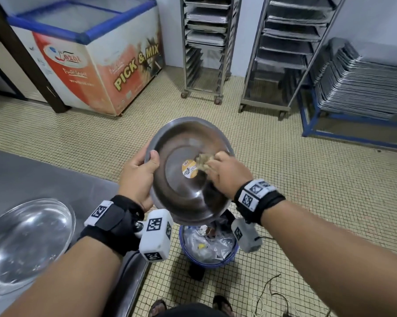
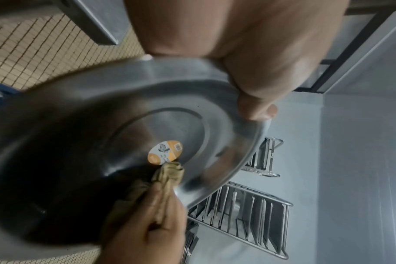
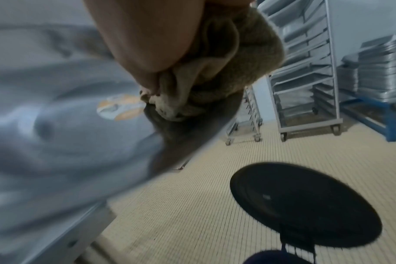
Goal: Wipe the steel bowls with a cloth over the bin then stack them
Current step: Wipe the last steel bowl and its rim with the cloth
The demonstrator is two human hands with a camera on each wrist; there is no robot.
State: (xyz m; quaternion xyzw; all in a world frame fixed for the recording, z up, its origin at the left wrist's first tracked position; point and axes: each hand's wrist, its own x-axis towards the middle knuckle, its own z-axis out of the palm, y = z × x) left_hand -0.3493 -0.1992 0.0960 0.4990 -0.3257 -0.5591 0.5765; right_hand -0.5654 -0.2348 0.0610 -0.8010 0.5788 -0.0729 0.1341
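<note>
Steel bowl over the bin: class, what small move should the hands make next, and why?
Probably sweep the cloth round the steel bowl's wall: the right hand presses it beside the sticker while the left hand tilts the rim above the bin.

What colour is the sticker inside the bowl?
Orange and white sticker; clearest in the left wrist view.

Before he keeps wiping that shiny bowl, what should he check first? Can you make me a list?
1. Left hand grips the round steel bowl by its rim: ok.
2. Right hand holds the crumpled beige cloth against the bowl's inside: ok.
3. Bowl is held above the blue rubbish bin: ok.
4. Round orange-and-white sticker is still stuck on the bowl's bottom: not ok.
5. Bowl's inside is wiped clean: cannot tell.
6. Second steel bowl waits on the steel counter for stacking: ok.
</note>
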